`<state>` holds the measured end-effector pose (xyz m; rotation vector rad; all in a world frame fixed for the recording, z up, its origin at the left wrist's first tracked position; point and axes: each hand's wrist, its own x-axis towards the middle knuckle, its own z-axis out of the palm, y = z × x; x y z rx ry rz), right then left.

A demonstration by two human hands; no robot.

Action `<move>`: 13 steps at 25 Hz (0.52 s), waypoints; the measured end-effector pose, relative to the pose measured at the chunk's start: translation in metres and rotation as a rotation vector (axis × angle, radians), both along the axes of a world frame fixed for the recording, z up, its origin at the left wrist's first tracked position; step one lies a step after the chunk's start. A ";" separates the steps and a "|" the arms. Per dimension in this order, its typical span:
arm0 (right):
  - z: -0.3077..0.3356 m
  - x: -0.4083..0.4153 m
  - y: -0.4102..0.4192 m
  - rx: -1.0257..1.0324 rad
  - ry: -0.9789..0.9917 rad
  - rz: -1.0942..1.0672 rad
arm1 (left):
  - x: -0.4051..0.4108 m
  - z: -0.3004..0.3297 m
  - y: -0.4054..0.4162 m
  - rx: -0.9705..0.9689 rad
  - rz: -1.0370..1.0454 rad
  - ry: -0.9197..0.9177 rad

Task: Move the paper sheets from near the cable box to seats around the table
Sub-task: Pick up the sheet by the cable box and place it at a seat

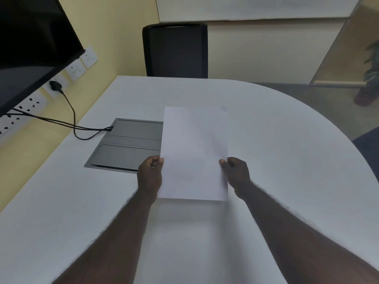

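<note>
White paper (pixel 194 152) is held above the white table (pixel 287 160), just right of the grey cable box (pixel 127 146) and covering that box's right edge. My left hand (pixel 150 171) pinches the paper's left edge and my right hand (pixel 235 173) pinches its right edge. I cannot tell whether it is one sheet or more. A faint shadow lies on the table below the paper's near edge.
A black chair (pixel 176 50) stands at the table's far side. Another dark seat (pixel 369 148) shows at the right edge. A black screen (pixel 30 48) hangs on the yellow wall at left, with sockets (pixel 78 67) and cables (pixel 73 124) running into the cable box.
</note>
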<state>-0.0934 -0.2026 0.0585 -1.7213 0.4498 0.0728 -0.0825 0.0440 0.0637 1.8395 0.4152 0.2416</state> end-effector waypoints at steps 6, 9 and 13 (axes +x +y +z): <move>0.047 -0.037 -0.011 -0.018 -0.050 -0.016 | -0.032 0.033 -0.010 -0.037 -0.015 -0.025; 0.069 -0.056 -0.016 -0.015 -0.058 -0.020 | -0.052 0.054 -0.014 -0.041 -0.007 -0.035; 0.091 -0.079 -0.019 -0.013 -0.088 -0.011 | -0.082 0.077 -0.015 -0.040 0.003 -0.046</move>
